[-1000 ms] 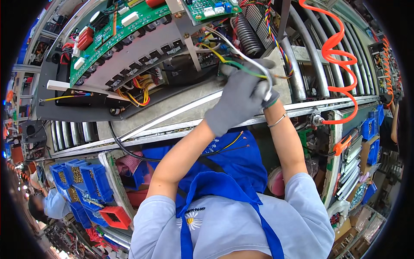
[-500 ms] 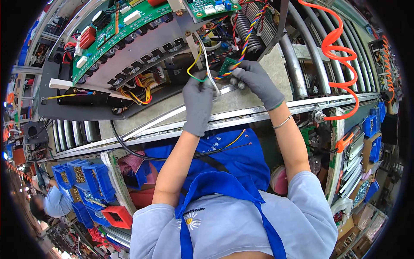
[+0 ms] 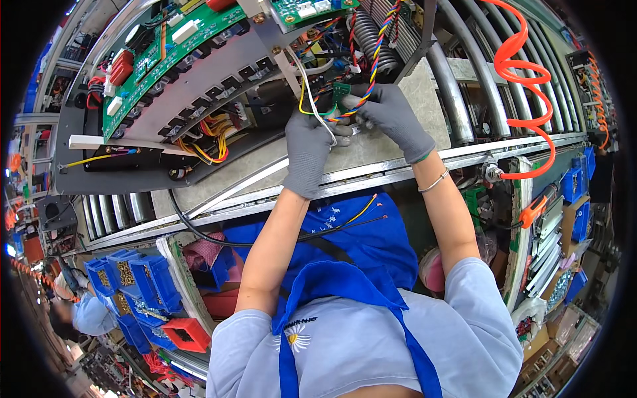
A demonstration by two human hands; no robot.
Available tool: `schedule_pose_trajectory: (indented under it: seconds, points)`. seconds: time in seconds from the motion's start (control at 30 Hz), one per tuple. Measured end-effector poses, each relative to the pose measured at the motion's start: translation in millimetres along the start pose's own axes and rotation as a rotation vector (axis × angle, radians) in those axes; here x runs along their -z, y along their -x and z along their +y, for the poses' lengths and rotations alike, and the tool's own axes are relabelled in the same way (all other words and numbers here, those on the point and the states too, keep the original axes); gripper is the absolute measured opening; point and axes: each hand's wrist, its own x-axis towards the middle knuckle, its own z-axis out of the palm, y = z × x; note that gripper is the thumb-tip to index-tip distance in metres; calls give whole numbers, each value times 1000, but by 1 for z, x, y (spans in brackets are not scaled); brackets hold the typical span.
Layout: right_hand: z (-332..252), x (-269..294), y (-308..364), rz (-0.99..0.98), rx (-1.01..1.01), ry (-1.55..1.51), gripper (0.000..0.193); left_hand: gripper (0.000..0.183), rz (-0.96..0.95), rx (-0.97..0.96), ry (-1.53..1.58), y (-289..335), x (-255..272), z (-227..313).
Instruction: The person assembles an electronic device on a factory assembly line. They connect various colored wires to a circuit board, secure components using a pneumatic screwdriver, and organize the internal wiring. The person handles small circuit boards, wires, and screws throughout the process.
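Note:
Both hands wear grey gloves and meet at the front edge of an opened metal chassis [image 3: 245, 142]. My left hand [image 3: 307, 154] is closed around a white wire [image 3: 300, 66] and a yellow-green wire [image 3: 302, 101], beside the end of a twisted multicoloured wire bundle [image 3: 379, 50]. My right hand [image 3: 393, 123] pinches that bundle just below a small green circuit board [image 3: 340, 91]. The board stands nearly upright near the right fingertips; whether they touch it is hidden. The fingertips of both hands are close together, partly covered by wires.
Large green circuit boards [image 3: 162, 63] fill the chassis's left side. Metal rollers [image 3: 454, 93] and a coiled orange air hose [image 3: 521, 79] lie to the right. Blue bins of small parts [image 3: 154, 282] and a red bin [image 3: 186, 334] stand lower left. A black cable [image 3: 222, 241] hangs over the front rail.
The small green board has tipped more upright and shifted slightly left. My right hand has moved a little left, nearer my left hand. The whole view has shifted slightly.

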Motion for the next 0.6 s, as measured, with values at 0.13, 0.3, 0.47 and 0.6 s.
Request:
schedule_pose_trajectory:
  seconds: [0.13, 0.3, 0.47, 0.6]
  points:
    - [3, -1, -3, 19, 29, 41, 34, 22, -22, 19, 38, -1, 0, -1]
    - [-1, 1, -4, 16, 76, 166, 35, 24, -10, -15, 37, -1, -2, -4]
    - [8, 2, -13, 22, 141, 245, 34, 22, 36, -48, 45, -1, -5, -9]
    - [10, 6, -14, -4, 83, 271, 38, 21, 25, -34, -105, -4, -2, -12]
